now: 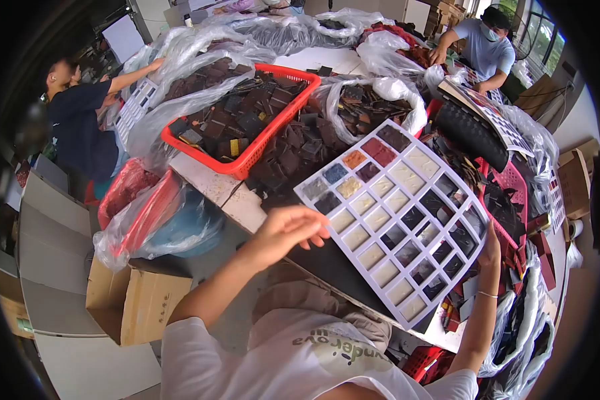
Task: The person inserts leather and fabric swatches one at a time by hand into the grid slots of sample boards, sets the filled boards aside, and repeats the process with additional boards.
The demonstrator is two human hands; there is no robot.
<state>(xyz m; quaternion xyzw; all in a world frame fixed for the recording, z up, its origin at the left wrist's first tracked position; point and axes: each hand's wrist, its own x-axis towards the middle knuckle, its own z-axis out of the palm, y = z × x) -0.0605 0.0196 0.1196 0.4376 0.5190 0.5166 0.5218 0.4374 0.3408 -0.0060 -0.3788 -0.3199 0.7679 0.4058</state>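
Note:
A white gridded sample board (363, 223) is tilted in front of me, its compartments holding coloured, pale and dark pieces. My right hand (490, 245) grips its right edge, with the fingers partly hidden by the board. Beside the board's left edge is my left hand (293, 230), its fingers loosely curled and apart, holding nothing. Beyond the board lie a heap of dark brown pieces (290, 157) and a red plastic basket (243, 163) filled with dark flat pieces.
An open cardboard box (153, 303) and red bags (137, 207) stand at the left. Plastic bags of pieces (373, 107) and a pink basket (513, 183) crowd the table. One person (80, 127) works at the left, another (480, 53) at the back right.

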